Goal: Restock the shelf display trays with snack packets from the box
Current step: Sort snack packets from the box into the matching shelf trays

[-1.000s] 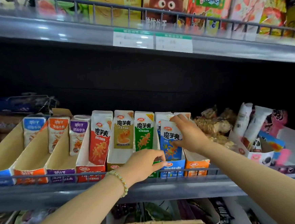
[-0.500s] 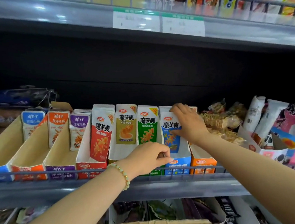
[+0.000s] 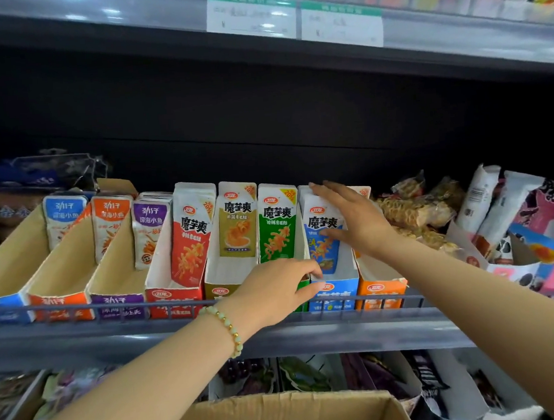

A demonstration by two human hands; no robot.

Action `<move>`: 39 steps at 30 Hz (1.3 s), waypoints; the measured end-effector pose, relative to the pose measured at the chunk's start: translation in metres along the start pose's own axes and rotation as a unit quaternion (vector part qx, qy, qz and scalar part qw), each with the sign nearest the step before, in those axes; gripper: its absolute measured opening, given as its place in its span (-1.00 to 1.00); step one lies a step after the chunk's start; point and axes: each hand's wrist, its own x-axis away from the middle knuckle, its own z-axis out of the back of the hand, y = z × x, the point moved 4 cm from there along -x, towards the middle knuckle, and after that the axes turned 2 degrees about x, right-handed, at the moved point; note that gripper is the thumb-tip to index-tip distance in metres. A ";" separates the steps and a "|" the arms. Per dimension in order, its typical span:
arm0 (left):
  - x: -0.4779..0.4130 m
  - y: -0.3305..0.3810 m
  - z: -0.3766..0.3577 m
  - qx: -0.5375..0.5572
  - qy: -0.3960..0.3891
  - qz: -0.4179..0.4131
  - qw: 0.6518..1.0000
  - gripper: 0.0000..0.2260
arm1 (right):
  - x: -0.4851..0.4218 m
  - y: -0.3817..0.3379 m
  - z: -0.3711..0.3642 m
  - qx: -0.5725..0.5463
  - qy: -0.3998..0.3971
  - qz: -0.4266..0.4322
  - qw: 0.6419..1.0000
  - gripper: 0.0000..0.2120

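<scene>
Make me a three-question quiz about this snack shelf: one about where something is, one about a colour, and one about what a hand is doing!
1. Where is the cardboard box?
A. on the top shelf
B. below the snack shelf, nearest the camera
C. inside a tray

2. What colour is the packet that the right hand touches?
A. blue and white
B. pink
C. black

3. What is the left hand doing?
A. hanging by the person's side
B. reaching into the box
C. gripping the blue tray by its front edge

Answers:
1 B, its open flaps show at the bottom of the view, under the shelf.
2 A, it has blue artwork below a white top.
3 C, its curled fingers hook over the tray wall, with the thumb on the front.
</scene>
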 end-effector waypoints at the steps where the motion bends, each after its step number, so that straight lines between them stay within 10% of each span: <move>1: 0.003 0.001 0.001 -0.010 0.000 0.002 1.000 -0.69 | 0.004 0.000 0.002 -0.013 0.009 0.002 1.000 -0.18; 13: 0.126 0.002 -0.001 0.030 0.025 0.032 0.999 -0.54 | 0.144 -0.059 0.011 -0.239 -0.011 0.002 0.971 -0.47; 22: 0.232 -0.040 -0.095 -0.001 -0.214 0.156 0.964 -0.17 | 0.270 -0.097 -0.116 -0.212 -0.334 -0.051 0.917 -0.39; 26: 0.250 -0.063 -0.135 0.028 -0.301 0.209 0.930 -0.44 | 0.298 -0.089 -0.168 -0.168 -0.442 -0.126 0.872 -0.45; 32: 0.254 -0.065 -0.157 0.070 -0.372 0.217 0.900 -0.39 | 0.322 -0.059 -0.201 -0.122 -0.453 -0.273 0.840 0.19; 36: 0.248 -0.059 -0.153 0.131 -0.293 0.229 0.919 -0.46 | 0.311 -0.075 -0.184 -0.297 -0.411 -0.288 0.812 -0.64; 39: 0.238 -0.044 -0.146 0.271 -0.214 0.265 0.900 -0.36 | 0.296 -0.105 -0.162 -0.428 -0.423 -0.222 0.767 -0.62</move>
